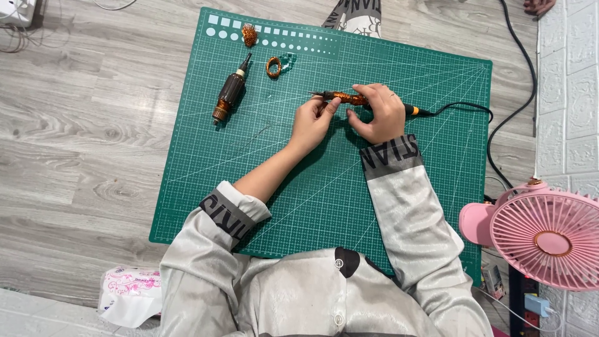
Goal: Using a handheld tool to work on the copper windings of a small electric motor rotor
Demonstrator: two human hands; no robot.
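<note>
Gripping one soldering iron (349, 98) over the middle of the green mat (387, 206), the right hand (378, 113) closes around its handle while the left hand (314, 120) pinches near its copper-wrapped tip. Three other copper pieces lie on the mat: one armature (229, 95), one coil ring (273, 67), one wire bundle (249, 35). One pink fan (549, 234) stands at right.
</note>
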